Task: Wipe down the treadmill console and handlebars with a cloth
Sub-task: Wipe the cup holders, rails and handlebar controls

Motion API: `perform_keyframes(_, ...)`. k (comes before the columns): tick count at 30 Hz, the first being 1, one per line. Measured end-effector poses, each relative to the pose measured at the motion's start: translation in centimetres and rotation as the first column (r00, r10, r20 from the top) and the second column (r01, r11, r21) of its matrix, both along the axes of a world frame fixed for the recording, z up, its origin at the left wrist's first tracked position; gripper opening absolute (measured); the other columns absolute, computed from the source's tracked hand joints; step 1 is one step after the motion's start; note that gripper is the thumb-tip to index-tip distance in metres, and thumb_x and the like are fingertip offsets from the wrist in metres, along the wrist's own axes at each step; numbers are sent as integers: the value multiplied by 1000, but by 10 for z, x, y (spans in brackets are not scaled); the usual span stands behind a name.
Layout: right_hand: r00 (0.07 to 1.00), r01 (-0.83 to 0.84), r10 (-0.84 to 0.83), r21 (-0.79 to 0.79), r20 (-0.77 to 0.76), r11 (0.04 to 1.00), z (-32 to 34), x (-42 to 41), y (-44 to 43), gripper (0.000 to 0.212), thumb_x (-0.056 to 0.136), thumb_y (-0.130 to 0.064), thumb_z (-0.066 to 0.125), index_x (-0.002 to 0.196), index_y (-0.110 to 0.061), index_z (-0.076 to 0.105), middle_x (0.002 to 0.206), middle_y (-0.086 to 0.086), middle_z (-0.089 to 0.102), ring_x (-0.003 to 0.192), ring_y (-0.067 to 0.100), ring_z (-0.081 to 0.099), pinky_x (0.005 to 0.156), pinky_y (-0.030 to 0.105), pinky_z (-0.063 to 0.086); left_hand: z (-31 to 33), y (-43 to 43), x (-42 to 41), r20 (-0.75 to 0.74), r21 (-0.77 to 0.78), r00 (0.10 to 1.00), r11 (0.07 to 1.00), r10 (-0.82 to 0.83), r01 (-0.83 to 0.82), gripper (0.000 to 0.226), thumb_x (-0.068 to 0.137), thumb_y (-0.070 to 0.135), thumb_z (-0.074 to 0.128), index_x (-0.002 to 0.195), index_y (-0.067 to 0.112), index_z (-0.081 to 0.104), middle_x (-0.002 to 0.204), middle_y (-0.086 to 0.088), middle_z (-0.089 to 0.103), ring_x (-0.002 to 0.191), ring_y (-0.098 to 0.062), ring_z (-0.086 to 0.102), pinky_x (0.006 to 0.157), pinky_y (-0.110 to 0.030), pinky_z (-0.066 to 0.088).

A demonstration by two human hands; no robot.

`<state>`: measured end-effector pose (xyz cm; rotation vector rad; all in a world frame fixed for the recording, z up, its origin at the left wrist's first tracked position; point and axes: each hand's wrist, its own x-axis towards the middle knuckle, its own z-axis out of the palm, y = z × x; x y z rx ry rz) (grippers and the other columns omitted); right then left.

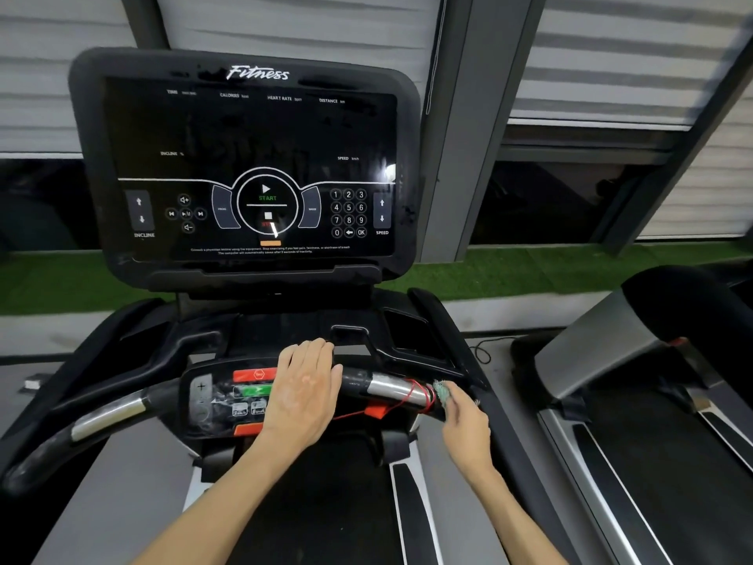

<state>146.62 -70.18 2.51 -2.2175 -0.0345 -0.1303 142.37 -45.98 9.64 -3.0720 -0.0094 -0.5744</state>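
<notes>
The left hand (301,393) lay flat, fingers relaxed, on the handlebar's button panel (220,397). The right hand (464,422) pinched a small green cloth (442,391) against the handlebar (391,387), beside a red cord (419,395). The console (252,157) stood above.

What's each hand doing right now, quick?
Left hand: open, resting flat on the control panel.
Right hand: closed, pinching the green cloth by the handlebar.

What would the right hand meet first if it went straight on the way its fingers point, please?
Probably the red cord wound round the handlebar's silver grip; the green cloth pinched in the right hand looks almost against it, though depth is unclear.
</notes>
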Motion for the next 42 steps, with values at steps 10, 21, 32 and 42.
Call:
perform_keyframes(10,888,-326,394,-281,237,903,36,-19,91,44,98,-4,46,141,-16,47,143,0,49,138,18,38,114,40,31,-3,3,1,9,-43,1000,999,-15,15,46,99,30,30,117,3,62,115,-12,65,106,-27,60,99,-42,43)
perform_keyframes(21,979,-167,187,-209,80,964,25,-18,55,47,102,-9,36,147,-21,35,154,4,29,144,20,22,118,42,24,-2,23,-9,-27,-10,1000,1000,-15,15,56,99,36,27,135,1,53,139,-15,55,133,-29,48,110,-45,37)
perform_keyframes(32,874,-373,463,-408,148,833,33,-19,94,61,97,0,41,152,-20,24,157,2,28,146,18,21,117,39,24,2,39,-17,-51,-27,996,997,-69,68,61,99,29,13,128,4,61,129,-11,62,124,-27,55,109,-43,37)
perform_keyframes(42,915,-349,396,-329,83,877,69,-4,123,50,94,3,44,141,-12,45,139,5,53,129,21,48,107,31,37,2,37,-19,80,-17,990,993,-118,120,31,92,17,48,113,3,67,113,-11,67,108,-27,62,100,-44,47)
